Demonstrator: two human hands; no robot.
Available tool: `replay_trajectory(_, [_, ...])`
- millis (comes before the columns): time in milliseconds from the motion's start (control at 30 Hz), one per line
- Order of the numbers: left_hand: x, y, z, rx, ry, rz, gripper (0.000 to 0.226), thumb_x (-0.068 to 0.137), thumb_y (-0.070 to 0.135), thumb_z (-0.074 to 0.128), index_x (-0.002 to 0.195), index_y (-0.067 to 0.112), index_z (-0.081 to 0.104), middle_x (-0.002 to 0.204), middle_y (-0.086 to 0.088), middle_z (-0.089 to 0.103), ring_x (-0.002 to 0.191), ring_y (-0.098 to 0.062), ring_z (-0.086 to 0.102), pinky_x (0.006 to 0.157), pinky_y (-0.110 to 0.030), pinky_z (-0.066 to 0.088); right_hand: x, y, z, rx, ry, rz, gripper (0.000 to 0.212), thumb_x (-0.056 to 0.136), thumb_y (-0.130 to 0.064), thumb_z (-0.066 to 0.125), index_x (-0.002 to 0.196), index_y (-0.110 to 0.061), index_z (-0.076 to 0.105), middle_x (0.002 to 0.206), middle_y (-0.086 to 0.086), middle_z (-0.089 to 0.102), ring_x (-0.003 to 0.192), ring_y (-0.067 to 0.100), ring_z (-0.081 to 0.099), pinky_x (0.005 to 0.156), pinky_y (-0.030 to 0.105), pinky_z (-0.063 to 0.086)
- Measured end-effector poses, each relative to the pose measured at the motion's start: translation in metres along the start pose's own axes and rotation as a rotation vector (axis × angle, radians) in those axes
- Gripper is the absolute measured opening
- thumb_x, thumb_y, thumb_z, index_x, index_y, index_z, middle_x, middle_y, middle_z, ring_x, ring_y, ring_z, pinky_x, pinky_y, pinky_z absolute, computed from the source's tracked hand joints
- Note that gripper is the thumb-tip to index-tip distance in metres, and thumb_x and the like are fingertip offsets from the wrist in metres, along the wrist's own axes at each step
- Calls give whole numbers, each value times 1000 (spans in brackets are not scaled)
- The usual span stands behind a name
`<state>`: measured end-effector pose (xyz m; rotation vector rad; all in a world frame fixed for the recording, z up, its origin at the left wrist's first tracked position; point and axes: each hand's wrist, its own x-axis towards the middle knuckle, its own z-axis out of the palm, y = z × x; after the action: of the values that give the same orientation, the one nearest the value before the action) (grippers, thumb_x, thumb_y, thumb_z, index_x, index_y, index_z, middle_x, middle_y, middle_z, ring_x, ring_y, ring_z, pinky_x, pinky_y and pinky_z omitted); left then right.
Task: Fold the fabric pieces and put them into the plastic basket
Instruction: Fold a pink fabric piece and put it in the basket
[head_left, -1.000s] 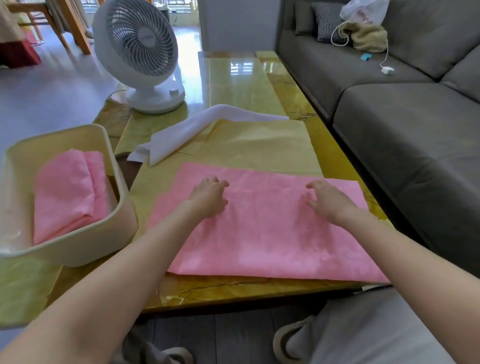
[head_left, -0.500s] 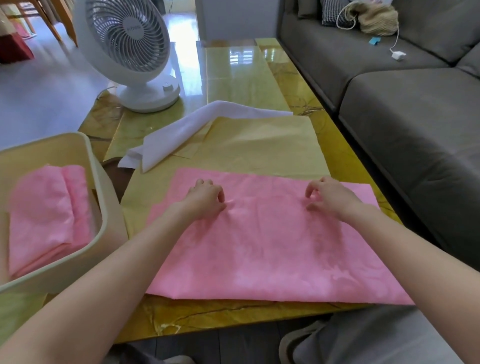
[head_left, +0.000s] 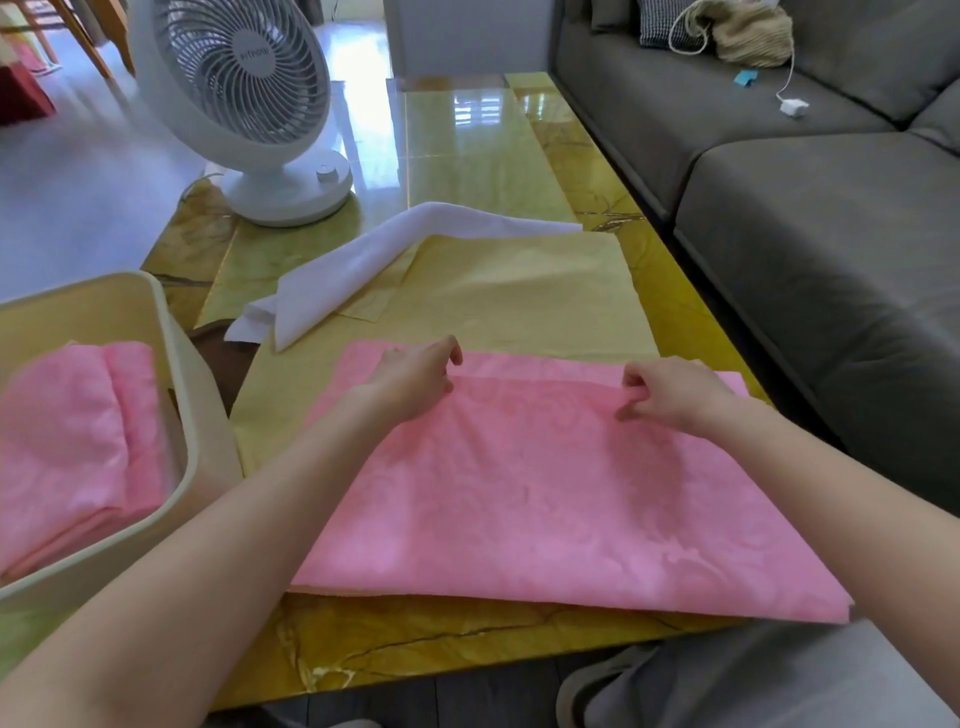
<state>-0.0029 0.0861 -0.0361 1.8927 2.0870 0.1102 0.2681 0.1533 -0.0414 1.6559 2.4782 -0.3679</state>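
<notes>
Since a second ago your hands have gone from resting on the cloth to gripping it. Your left hand (head_left: 415, 379) and right hand (head_left: 670, 397) now have their fingers curled, and each pinches the far edge of the pink fabric (head_left: 519, 499), which has lifted slightly between them.

That fabric lies across the near part of the glossy yellow-green table (head_left: 467, 639), its near edge just at the table's front. It looks already doubled once. To fold it well, keep both pinches level and draw the far edge straight toward you. Lay it flush on the near edge, then smooth outward from the middle so that no ridge stays trapped.

At your left stands the cream plastic basket (head_left: 208, 415), touching the table. One folded pink piece (head_left: 72, 441) is already inside, with room beside it for this one.

Under the pink fabric and beyond it lies a yellow fabric (head_left: 519, 291), spread flat, and on its far left corner is a loosely bunched white fabric (head_left: 363, 260). Both look still to be folded.

Further off stands a white desk fan (head_left: 244, 93). The small lettering on its hub is too blurred to read, and I can see no other writing.
</notes>
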Motion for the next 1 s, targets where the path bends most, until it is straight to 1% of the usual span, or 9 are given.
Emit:
replay_trajectory(67, [8, 5, 0, 20, 65, 5, 32, 95, 15, 50, 127, 17, 47, 117, -4, 63, 112, -25, 54, 95, -36, 33, 0, 3, -7, 30, 44, 46, 34, 82, -39, 68, 107, -17, 58, 108, 3, 63, 104, 26, 57, 79, 33, 38])
replay_trajectory(100, [13, 8, 1, 43, 96, 4, 32, 96, 15, 49, 127, 17, 47, 119, -4, 62, 114, -25, 54, 97, -37, 32, 0, 6, -9, 27, 75, 65, 34, 83, -38, 67, 109, -17, 58, 109, 4, 64, 104, 27, 58, 82, 35, 40])
replay_trajectory(200, [26, 18, 4, 178, 160, 0, 28, 96, 16, 48, 123, 18, 53, 123, -6, 60, 118, -26, 49, 99, -38, 31, 3, 12, -9, -6, 115, 112, 23, 91, -34, 57, 105, -16, 61, 110, 7, 65, 104, 29, 58, 87, 39, 41])
replay_trajectory(333, [38, 26, 14, 299, 162, 18, 24, 97, 14, 44, 113, 16, 62, 118, -7, 60, 115, -26, 49, 93, -37, 34, 8, 11, 2, -34, 123, 152, 24, 96, -32, 47, 104, -14, 61, 110, 9, 65, 103, 31, 59, 85, 38, 41])
replay_trajectory(400, [42, 26, 19, 298, 160, 20, 25, 97, 15, 43, 112, 15, 62, 118, -8, 58, 114, -26, 49, 91, -37, 35, 11, 11, 7, -60, 153, 157, 26, 97, -33, 46, 103, -13, 61, 109, 9, 65, 101, 31, 60, 84, 38, 41])
replay_trajectory(500, [45, 26, 21, 245, 151, 21, 26, 97, 16, 40, 112, 14, 61, 119, -9, 55, 114, -26, 49, 94, -39, 34, 15, 12, 10, -132, 162, 165, 29, 97, -33, 45, 108, -12, 61, 112, 9, 59, 104, 31, 58, 87, 39, 41])
replay_trajectory(633, [50, 28, 23, 203, 149, 27, 27, 97, 15, 37, 112, 14, 60, 118, -9, 56, 112, -26, 51, 95, -39, 34, 18, 14, 8, -117, 156, 192, 28, 96, -30, 47, 109, -9, 61, 113, 11, 56, 105, 31, 57, 85, 38, 44])
replay_trajectory(867, [60, 30, 31, 244, 156, 16, 22, 97, 10, 41, 112, 14, 57, 116, -8, 54, 110, -26, 52, 95, -42, 35, 20, 13, 10, -121, 168, 210, 25, 97, -20, 41, 105, -7, 60, 109, 12, 56, 99, 31, 57, 81, 38, 46])
replay_trajectory(1000, [63, 31, 33, 285, 166, 24, 22, 96, 9, 42, 112, 15, 56, 116, -7, 54, 108, -25, 53, 93, -41, 36, 21, 11, 8, -155, 171, 216, 25, 97, -20, 40, 109, -7, 58, 111, 11, 55, 101, 30, 57, 82, 37, 44])
